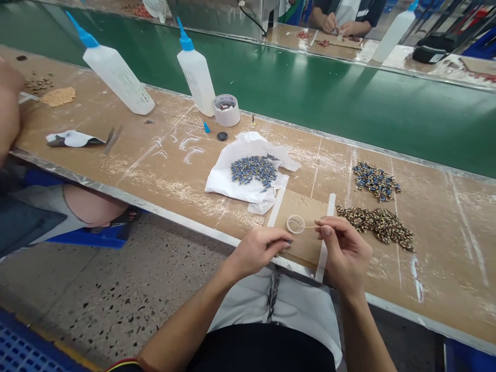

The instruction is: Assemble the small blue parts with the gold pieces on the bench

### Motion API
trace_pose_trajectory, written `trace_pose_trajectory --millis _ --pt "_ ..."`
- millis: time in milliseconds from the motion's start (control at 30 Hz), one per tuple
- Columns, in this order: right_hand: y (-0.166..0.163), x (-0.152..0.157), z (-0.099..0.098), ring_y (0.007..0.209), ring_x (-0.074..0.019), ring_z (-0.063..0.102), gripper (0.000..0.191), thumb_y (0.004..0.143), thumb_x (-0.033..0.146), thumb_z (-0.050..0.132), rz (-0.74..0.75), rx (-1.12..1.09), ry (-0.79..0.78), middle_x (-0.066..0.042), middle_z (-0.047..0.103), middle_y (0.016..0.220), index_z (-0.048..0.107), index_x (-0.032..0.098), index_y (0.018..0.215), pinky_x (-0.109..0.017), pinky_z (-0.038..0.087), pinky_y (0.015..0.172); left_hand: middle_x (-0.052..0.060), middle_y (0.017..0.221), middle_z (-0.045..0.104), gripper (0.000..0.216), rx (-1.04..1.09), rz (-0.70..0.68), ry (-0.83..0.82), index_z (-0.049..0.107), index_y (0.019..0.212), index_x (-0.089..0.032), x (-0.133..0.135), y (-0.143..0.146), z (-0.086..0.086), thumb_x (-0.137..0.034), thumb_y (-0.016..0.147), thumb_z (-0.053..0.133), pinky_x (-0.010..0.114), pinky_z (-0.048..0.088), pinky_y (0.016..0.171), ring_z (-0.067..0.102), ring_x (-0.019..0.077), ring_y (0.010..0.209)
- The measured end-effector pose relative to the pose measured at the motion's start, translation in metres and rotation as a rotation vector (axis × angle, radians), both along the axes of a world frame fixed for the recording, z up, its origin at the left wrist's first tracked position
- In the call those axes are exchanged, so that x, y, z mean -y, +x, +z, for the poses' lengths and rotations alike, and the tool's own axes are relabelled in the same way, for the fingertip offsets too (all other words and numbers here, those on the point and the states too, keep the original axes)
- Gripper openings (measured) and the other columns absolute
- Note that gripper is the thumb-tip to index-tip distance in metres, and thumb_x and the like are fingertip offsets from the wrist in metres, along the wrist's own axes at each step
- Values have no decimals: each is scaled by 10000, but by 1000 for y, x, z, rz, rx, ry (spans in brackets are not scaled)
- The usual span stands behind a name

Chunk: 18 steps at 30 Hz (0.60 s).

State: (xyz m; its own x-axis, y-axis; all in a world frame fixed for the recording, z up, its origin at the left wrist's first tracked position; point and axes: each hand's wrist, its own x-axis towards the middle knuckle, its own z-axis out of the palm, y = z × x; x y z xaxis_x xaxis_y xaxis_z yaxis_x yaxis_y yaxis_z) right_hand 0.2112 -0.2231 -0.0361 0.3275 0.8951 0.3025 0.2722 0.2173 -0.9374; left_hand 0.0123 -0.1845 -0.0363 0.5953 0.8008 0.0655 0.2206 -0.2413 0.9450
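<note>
My left hand [260,249] is closed in a pinch on a small blue part [289,242] at the bench's front edge. My right hand [343,248] is pinched on a thin needle-like stick [310,227] whose tip reaches into a small clear cap [296,223]. The cap rests on a taped cardboard pad [306,209] between both hands. A heap of blue parts [253,170] lies on white paper [232,181] just beyond my left hand. Two more heaps sit right of the pad: blue ones [375,180] and brown-gold ones [377,223].
Two white squeeze bottles with blue nozzles [116,72] [196,72] and a small white tub [226,110] stand at the back of the brown bench [147,155], beside a green conveyor belt [329,98]. Another person's arm [8,103] and knee [89,204] are at left; a co-worker's hands [337,25] work across the belt.
</note>
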Motion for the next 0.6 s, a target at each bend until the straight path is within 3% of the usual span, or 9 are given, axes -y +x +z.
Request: trace_pose_trajectory --millis 167,300,367,500,600 --pt "-10 -10 1 968 -214 634 120 918 205 601 66 251 12 -63 662 997 711 241 950 -368 519 822 23 779 719 179 -53 10 34 710 1008 -145 0 -2 0 -222 943 563 190 500 650 645 107 661" --pt "-2 -10 2 1059 -223 616 193 932 231 575 103 329 -5 -92 637 1142 677 237 1096 -367 531 835 22 822 723 173 -92 18 43 713 1001 -164 -1 -3 1 -228 946 563 192 481 627 634 108 674" --pt "26 -9 4 1063 -227 619 202 935 261 567 3 374 -15 -93 645 1149 673 232 1104 -370 529 836 24 855 730 160 -95 21 57 715 989 -170 -3 -4 1 -224 939 573 200 479 632 638 113 694" --pt "120 -7 8 886 -234 675 255 913 383 570 -348 500 -175 -100 714 1021 696 198 1034 -370 529 760 27 875 731 137 -77 -1 111 716 940 -169 -7 -4 1 -213 929 587 221 487 697 653 129 762" --pt "180 -15 7 693 -227 673 335 876 443 563 -380 567 -351 -121 739 893 711 164 987 -360 518 650 26 876 729 147 -92 -16 113 715 942 -174 -9 -3 -1 -218 937 574 222 479 680 649 127 751"
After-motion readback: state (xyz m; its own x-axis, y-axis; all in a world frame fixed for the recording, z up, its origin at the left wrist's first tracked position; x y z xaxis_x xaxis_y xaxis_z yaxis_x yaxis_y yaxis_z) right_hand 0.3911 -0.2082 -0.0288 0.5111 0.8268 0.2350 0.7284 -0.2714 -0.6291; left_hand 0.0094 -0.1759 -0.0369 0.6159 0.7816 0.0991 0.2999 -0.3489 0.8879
